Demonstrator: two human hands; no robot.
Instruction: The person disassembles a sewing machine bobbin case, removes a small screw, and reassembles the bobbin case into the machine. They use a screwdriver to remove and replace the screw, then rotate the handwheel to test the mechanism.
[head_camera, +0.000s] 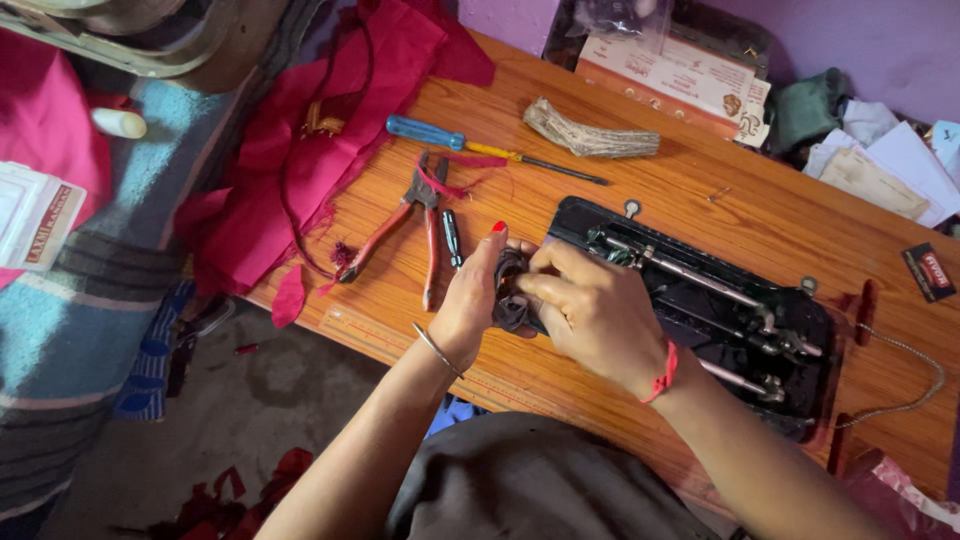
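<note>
Dark cloth sits pinched between your left hand and right hand, both clamped on it, at the near-left end of the tipped sewing machine. Pliers lie just left on the wooden table.

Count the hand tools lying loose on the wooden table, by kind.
Pliers, red-handled: 1
Screwdriver, blue-handled: 1
Small dark driver beside the pliers: 1
Total: 3
</note>
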